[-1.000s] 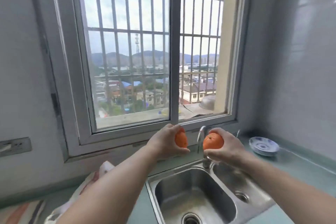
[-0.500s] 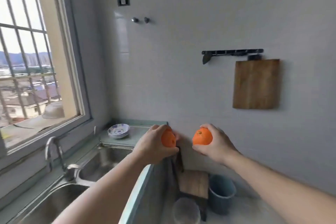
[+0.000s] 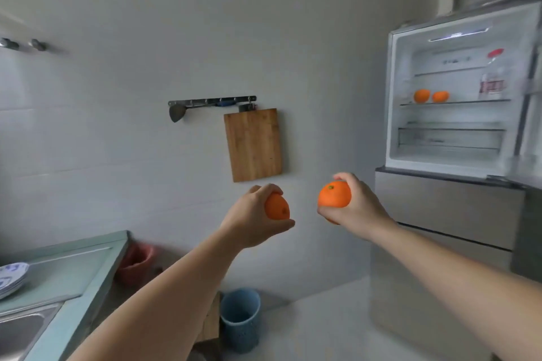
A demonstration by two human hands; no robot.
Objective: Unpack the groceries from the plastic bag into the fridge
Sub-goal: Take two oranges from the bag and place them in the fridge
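View: I've turned further right; the window and tap I faced a second ago are gone from the frame.
Fridge point(image 3: 457, 91): newly in sight at upper right, door open, two oranges point(image 3: 431, 96) on a shelf.
Cutting board point(image 3: 253, 144): moved from right of frame to centre.
Plates point(image 3: 11, 278): now at lower left edge.
Red bucket point(image 3: 136, 262): newly visible beside the counter point(image 3: 73, 272).

No legible text. Red label on clear red-capped plastic bottle point(image 3: 493, 79) in fridge: blurred, unreadable.
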